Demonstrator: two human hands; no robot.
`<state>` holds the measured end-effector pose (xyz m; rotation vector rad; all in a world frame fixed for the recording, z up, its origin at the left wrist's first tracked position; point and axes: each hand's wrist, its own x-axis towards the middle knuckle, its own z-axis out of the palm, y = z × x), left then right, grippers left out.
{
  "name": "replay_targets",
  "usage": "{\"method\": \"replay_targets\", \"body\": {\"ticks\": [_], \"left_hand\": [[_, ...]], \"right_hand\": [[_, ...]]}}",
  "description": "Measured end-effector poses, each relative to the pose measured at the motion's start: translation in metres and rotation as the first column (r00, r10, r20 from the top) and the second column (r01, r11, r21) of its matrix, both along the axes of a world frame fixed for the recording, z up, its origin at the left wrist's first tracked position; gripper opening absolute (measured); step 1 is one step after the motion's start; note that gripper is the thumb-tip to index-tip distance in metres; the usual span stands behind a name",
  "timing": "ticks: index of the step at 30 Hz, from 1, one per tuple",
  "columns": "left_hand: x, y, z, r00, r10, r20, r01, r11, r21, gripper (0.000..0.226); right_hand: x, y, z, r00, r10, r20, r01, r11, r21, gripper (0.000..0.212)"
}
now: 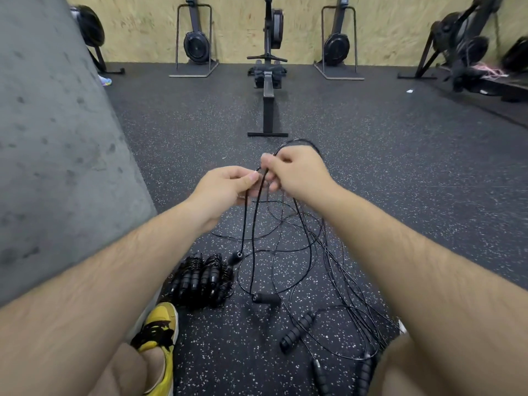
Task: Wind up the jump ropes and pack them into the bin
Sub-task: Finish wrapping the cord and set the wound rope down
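Both hands hold thin black jump rope cords (285, 238) up over the speckled floor. My left hand (225, 190) pinches one strand, and my right hand (294, 172) grips several looped strands, with a loop arching above it. The cords hang down in a tangle onto the floor. One black handle (236, 257) dangles from a cord. Other handles lie below: one at centre (267, 298) and a ribbed one (295, 332) further right. A pile of wound ropes (201, 278) sits at the lower left. No bin is in view.
A grey concrete wall (57, 138) rises on the left. A rowing machine (268, 81) stands straight ahead, with other exercise machines (197, 44) along the plywood back wall. My yellow shoe (160, 327) is near the wound pile.
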<state>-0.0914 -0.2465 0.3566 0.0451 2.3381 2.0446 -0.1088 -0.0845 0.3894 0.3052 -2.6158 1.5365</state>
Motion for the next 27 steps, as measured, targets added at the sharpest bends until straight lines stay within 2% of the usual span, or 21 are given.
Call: {"method": "replay_targets", "body": {"ticks": [4, 8, 10, 11, 13, 14, 16, 18, 24, 27], "left_hand": [[0.007, 0.004, -0.008, 0.997, -0.072, 0.029, 0.073, 0.996, -0.056, 0.011], [0.006, 0.003, -0.004, 1.0, 0.026, -0.01, -0.027, 0.999, -0.033, 0.01], [0.002, -0.001, 0.001, 0.997, 0.07, -0.024, -0.07, 0.998, -0.001, 0.01], [0.001, -0.003, 0.003, 0.996, 0.08, -0.027, -0.08, 0.997, 0.012, 0.01], [-0.001, -0.003, 0.009, 0.996, 0.085, -0.033, -0.083, 0.996, 0.035, 0.011], [-0.001, -0.002, 0.011, 0.996, 0.081, -0.038, -0.08, 0.996, 0.047, 0.011], [-0.001, 0.001, 0.014, 0.996, 0.072, -0.048, -0.068, 0.995, 0.077, 0.012], [0.0, 0.002, 0.016, 0.996, 0.065, -0.06, -0.059, 0.994, 0.094, 0.012], [-0.002, -0.006, 0.021, 0.995, 0.055, -0.081, -0.048, 0.995, 0.084, 0.012], [-0.003, -0.011, 0.02, 0.994, 0.073, -0.085, -0.066, 0.994, 0.084, 0.012]], "right_hand": [[-0.01, 0.001, 0.004, 1.0, 0.026, 0.016, -0.022, 0.976, -0.218, 0.026], [-0.009, -0.003, 0.008, 0.998, 0.035, 0.055, -0.015, 0.943, -0.332, 0.019], [-0.003, -0.003, 0.009, 0.991, 0.032, 0.13, 0.0, 0.972, -0.236, 0.01], [0.001, -0.002, 0.008, 0.984, 0.044, 0.17, -0.024, 0.992, -0.123, 0.006], [0.01, -0.003, 0.001, 0.958, 0.11, 0.266, -0.143, 0.984, 0.108, 0.011], [0.013, -0.005, -0.005, 0.939, 0.145, 0.311, -0.207, 0.962, 0.176, 0.016], [0.015, -0.009, -0.016, 0.921, 0.184, 0.343, -0.275, 0.931, 0.24, 0.018], [0.014, -0.013, -0.022, 0.936, 0.191, 0.297, -0.283, 0.908, 0.308, 0.004], [0.013, -0.017, -0.022, 0.946, 0.229, 0.228, -0.286, 0.922, 0.26, 0.01], [0.012, -0.02, -0.018, 0.957, 0.23, 0.174, -0.258, 0.953, 0.16, 0.013]]}}
